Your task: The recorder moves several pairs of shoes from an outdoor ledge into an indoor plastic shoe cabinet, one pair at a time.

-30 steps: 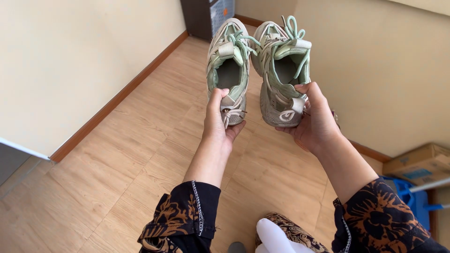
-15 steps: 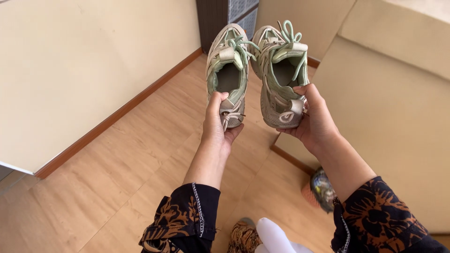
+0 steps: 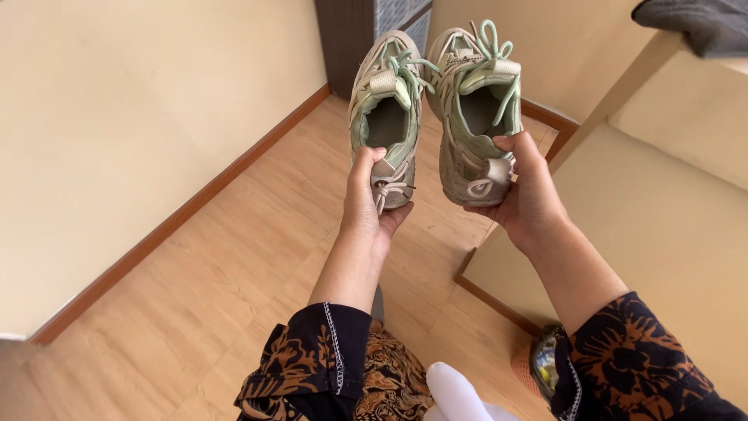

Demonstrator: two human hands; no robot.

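Left hand (image 3: pixel 366 206) is wrapped around the heel of the left sneaker (image 3: pixel 386 117), thumb up along the back tab and fingers curled under the sole. Right hand (image 3: pixel 530 195) does the same with the right sneaker (image 3: pixel 475 109), thumb hooked over the heel collar, palm cupping the back. Both grips are closed on the shoes, nothing loose.

What's changed over the last second: not the grip. Both hands hold the pair the same way, toes pointing away, openings facing the camera. The view has swung, though. The cardboard box and blue thing that sat at the right edge a second ago are gone, and now a beige ledge (image 3: pixel 670 101) with a grey cloth (image 3: pixel 701 23) on its top corner fills that side. So the person looks to be walking or turning while carrying the pair, shoes kept level out in front.

The sneakers themselves: chunky, beige with pale mint-green lining and mint laces, beige pull tabs at heel and tongue. They're side by side, close, maybe just touching at the toes; can't tell for sure. They hang in mid-air over the wood floor (image 3: pixel 234 257), with a dark cabinet (image 3: pixel 343 39) behind them near the far wall corner.
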